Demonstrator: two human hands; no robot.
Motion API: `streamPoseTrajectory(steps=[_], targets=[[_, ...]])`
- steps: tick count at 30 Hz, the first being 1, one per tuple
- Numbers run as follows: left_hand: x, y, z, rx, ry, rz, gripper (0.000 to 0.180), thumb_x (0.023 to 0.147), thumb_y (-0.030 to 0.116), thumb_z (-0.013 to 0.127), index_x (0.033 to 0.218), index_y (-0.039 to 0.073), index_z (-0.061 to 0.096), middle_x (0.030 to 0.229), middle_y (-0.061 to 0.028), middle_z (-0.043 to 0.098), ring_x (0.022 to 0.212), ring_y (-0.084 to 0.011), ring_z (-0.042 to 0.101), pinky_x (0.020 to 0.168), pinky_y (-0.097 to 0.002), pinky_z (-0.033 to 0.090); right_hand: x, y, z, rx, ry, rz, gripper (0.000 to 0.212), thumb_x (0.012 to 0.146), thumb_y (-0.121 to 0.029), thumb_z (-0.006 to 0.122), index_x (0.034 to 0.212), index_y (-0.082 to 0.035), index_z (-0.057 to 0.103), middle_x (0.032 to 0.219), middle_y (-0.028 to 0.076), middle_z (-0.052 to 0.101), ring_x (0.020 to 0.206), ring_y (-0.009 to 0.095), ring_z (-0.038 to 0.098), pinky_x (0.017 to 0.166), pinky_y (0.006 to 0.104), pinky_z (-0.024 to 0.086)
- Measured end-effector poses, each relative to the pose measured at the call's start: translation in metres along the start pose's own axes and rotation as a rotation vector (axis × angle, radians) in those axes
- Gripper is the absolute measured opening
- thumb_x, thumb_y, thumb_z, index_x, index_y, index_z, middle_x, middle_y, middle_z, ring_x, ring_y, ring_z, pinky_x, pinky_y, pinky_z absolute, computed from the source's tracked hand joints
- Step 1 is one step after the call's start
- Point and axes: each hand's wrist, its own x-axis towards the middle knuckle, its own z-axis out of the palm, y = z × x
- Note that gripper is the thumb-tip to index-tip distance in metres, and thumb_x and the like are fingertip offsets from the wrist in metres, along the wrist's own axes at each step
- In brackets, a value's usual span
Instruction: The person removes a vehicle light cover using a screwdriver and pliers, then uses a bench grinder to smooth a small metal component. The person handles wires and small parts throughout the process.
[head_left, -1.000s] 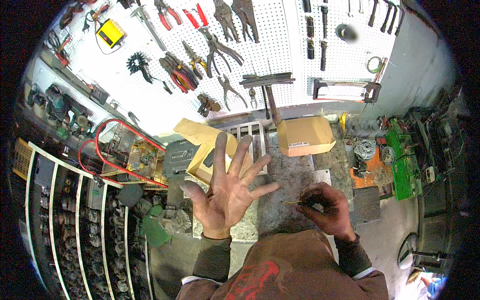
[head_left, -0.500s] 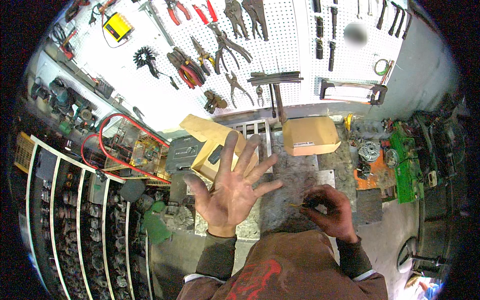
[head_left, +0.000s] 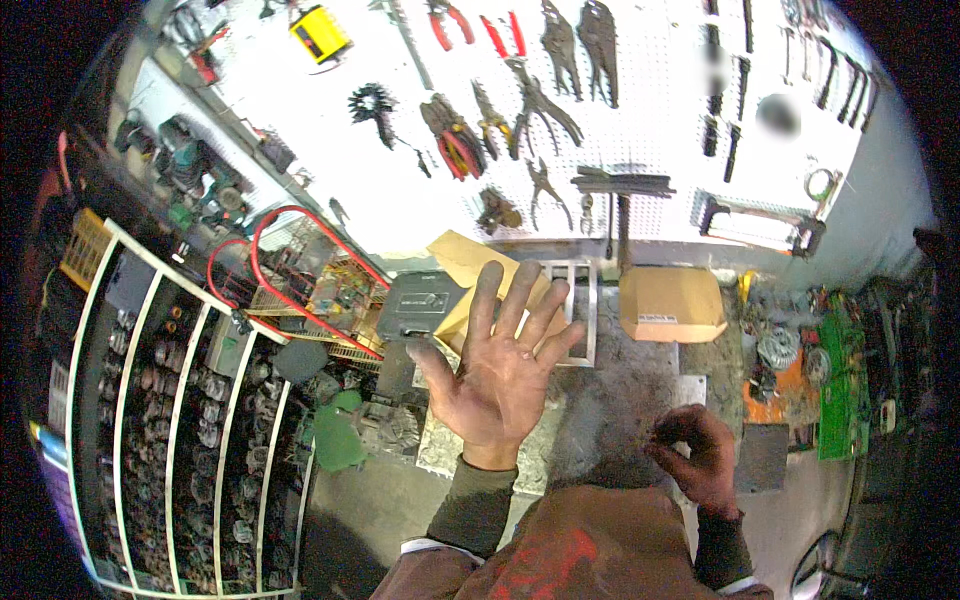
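Note:
My left hand is held up over the bench, palm showing and fingers spread, with nothing in it. Behind its fingers stands an opened cardboard box, partly covered by the hand. To the right, my right hand is closed in a pinch, thumb and fingertips together above the dark, stained bench top. Whatever lies between those fingertips is too small and blurred to name. Farther back on the bench sits another cardboard box, with a small label on its near side.
A grey plastic case lies left of the opened box. Pliers and other tools hang on the white pegboard. At right are a round metal part and a green crate. A parts rack stands at left.
The whole view has turned, so the bench and wall appear farther right and lower. Both hands keep nearly the same poses. The thin yellowish bit at my right fingertips no longer shows clearly.

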Motion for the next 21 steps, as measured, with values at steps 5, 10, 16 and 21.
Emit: streamPoseTrajectory(steps=[5,10,16,21], targets=[[0.014,0.022,0.023,0.164,-0.115,0.174,0.104,0.084,0.083,0.047,0.162,0.023,0.014,0.167,-0.0173,0.009,0.15,-0.0478,0.017,0.111,-0.0728,0.029,0.003,-0.006,0.004,-0.099,-0.024,0.056,0.031,0.075,0.003,0.08,0.1,0.0,0.062,0.092,0.008,0.069,0.087,0.017,0.068,0.081,0.0317,0.056],[0.018,0.036,0.038,0.297,-0.142,0.301,0.111,0.08,0.088,0.045,0.162,0.028,0.002,0.168,-0.0104,0.006,0.151,-0.0474,0.013,0.113,-0.071,0.028,0.002,-0.008,0.007,-0.068,-0.011,0.087,0.029,0.076,0.003,0.08,0.099,0.0,0.063,0.091,0.008,0.07,0.086,0.017,0.069,0.079,0.0314,0.056],[0.02,0.039,0.041,0.252,-0.135,0.336,0.108,0.08,0.086,0.048,0.162,0.031,0.004,0.168,-0.0094,0.008,0.15,-0.05,0.01,0.11,-0.0758,0.027,0.003,0.003,0.008,-0.018,-0.026,0.033,0.03,0.075,0.007,0.079,0.099,0.0,0.061,0.095,0.008,0.068,0.09,0.017,0.069,0.082,0.0317,0.056],[0.02,0.037,0.039,0.21,-0.145,0.305,0.106,0.081,0.085,0.048,0.162,0.033,0.004,0.169,-0.0093,0.007,0.15,-0.0502,0.009,0.11,-0.0771,0.025,0.001,0.006,0.009,-0.062,-0.008,-0.017,0.031,0.076,0.008,0.078,0.101,0.001,0.061,0.096,0.009,0.068,0.092,0.018,0.069,0.084,0.032,0.056]])
